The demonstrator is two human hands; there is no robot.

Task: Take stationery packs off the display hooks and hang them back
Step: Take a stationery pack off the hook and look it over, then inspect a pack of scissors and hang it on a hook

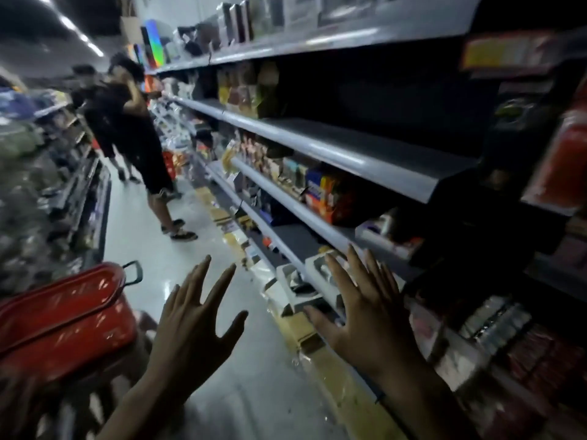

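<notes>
Dim blurred shelving hides packs; left hand, right hand spread.

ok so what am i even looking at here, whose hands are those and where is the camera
There is no machine here. This is one picture from a camera worn on a person's head, looking forward and down along a shop aisle. The two hands belong to that person: the left hand and the right hand, both with fingers spread and holding nothing. The right hand is up in front of the shelves; whether it touches them is unclear. The shelves carry boxes and packs, too blurred to name. A red basket sits at lower left, and two other people stand further down the aisle.
</notes>
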